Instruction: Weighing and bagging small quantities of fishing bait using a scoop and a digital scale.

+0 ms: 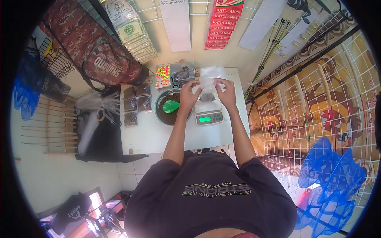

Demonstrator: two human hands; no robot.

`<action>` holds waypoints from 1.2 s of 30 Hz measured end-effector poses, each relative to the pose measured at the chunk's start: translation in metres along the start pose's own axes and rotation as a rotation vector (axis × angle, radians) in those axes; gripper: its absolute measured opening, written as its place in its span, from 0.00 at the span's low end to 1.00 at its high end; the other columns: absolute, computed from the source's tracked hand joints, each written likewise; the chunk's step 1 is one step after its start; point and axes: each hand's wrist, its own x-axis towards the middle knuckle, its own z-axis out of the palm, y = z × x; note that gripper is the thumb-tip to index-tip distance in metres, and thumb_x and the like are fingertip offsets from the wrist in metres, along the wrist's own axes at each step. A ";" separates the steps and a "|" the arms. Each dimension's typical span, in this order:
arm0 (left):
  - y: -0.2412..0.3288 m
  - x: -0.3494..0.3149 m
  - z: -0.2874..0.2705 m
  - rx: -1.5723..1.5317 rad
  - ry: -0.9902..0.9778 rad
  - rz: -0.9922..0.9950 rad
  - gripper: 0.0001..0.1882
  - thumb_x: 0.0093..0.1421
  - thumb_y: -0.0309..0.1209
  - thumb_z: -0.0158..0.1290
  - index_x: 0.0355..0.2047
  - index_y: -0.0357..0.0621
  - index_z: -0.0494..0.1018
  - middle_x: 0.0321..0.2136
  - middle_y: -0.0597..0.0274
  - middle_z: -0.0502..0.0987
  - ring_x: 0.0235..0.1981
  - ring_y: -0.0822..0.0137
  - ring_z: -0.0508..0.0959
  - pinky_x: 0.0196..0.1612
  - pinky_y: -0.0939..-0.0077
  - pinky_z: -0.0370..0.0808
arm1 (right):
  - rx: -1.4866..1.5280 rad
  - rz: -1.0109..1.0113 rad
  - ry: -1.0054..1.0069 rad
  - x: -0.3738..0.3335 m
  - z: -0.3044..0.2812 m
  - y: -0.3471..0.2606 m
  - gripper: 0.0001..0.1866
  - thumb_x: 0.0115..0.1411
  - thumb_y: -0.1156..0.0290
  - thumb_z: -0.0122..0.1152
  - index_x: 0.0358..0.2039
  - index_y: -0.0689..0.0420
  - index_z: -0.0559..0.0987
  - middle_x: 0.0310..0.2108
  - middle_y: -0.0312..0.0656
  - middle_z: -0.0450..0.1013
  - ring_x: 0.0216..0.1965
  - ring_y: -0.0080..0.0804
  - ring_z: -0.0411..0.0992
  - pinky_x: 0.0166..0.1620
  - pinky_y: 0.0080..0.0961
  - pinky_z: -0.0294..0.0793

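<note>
A clear plastic bag (207, 88) with dark brown grains at its bottom is over the platform of a white digital scale (207, 106). My left hand (189, 93) pinches its left edge, and my right hand (226, 94) pinches the right edge. Whether the bag's base rests on the scale, I cannot tell. Left of my left forearm, a grey bowl (157, 112) holds brown loose material, with a green scoop (171, 106) lying in it. Beyond my hands lie more clear plastic bags (214, 71).
Several filled brown packets (131, 104) lie on the white table (149, 139), left of the bowl. Behind the bowl stand a box of colourful small pieces (162, 76) and a grey tray (191, 64). A camouflage bag (95, 51) leans at the back left; wire racks (313, 95) flank the right.
</note>
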 end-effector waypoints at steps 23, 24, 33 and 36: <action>-0.001 -0.007 0.006 -0.037 0.021 -0.113 0.39 0.45 0.37 0.65 0.56 0.49 0.60 0.50 0.59 0.70 0.50 0.62 0.68 0.48 0.61 0.67 | 0.043 -0.020 -0.052 -0.004 -0.012 0.018 0.31 0.47 0.68 0.66 0.53 0.52 0.67 0.51 0.43 0.65 0.54 0.43 0.58 0.57 0.36 0.59; -0.001 -0.007 0.004 -0.037 0.019 -0.111 0.39 0.45 0.37 0.65 0.56 0.49 0.60 0.50 0.59 0.70 0.50 0.62 0.68 0.48 0.61 0.67 | 0.044 -0.019 -0.050 -0.004 -0.012 0.018 0.31 0.47 0.68 0.66 0.53 0.52 0.67 0.51 0.43 0.65 0.54 0.43 0.58 0.57 0.36 0.59; 0.003 -0.012 -0.002 -0.028 0.034 -0.114 0.40 0.43 0.37 0.66 0.56 0.47 0.60 0.50 0.56 0.69 0.52 0.59 0.66 0.48 0.62 0.67 | 0.040 0.002 -0.006 -0.013 -0.012 0.018 0.32 0.47 0.68 0.66 0.54 0.51 0.66 0.52 0.42 0.64 0.55 0.41 0.56 0.57 0.35 0.59; 0.002 -0.014 -0.001 -0.001 0.021 -0.119 0.40 0.43 0.37 0.66 0.56 0.47 0.60 0.51 0.56 0.68 0.52 0.59 0.65 0.48 0.62 0.67 | -0.009 -0.029 0.040 -0.014 -0.012 0.021 0.31 0.48 0.70 0.66 0.54 0.52 0.67 0.53 0.39 0.65 0.53 0.37 0.60 0.50 0.32 0.65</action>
